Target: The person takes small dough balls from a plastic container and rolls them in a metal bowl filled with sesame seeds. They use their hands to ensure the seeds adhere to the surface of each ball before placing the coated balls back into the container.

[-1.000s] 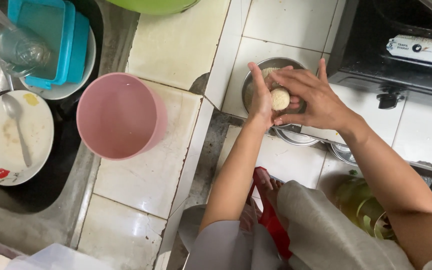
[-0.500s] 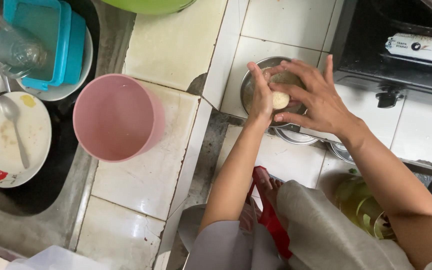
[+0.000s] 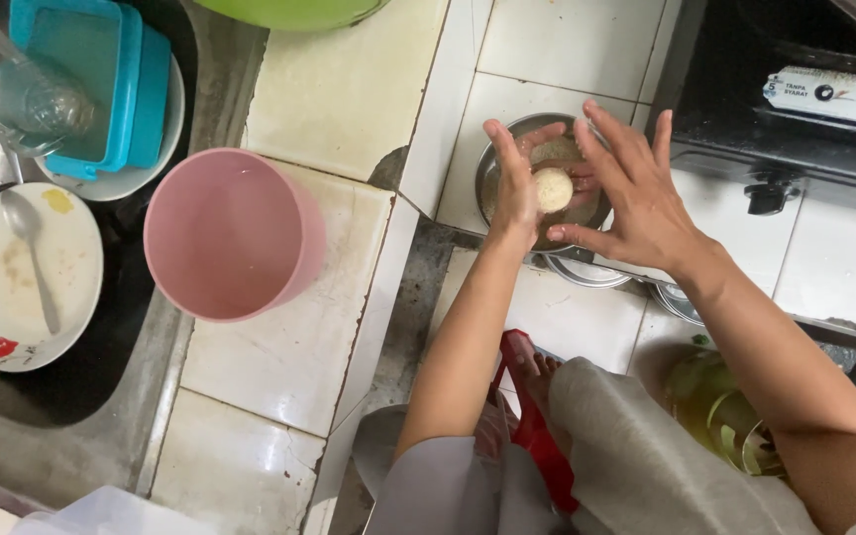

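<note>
Tiled desk, metal bowl at 1 o'clock: left hand and right hand, fingers spread, cup a dough ball mid-shaping.

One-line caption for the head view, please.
Left hand and right hand cup a pale ball over a metal bowl.

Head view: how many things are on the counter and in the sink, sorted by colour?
Pink: 1, the bucket
Blue: 1, the lidded container
White: 2, the dirty plate and the plate under the container
Clear: 1, the drinking glass
Metal: 2, the spoon and the steel bowl
Pale: 1, the dough ball between both hands
Total: 8
</note>
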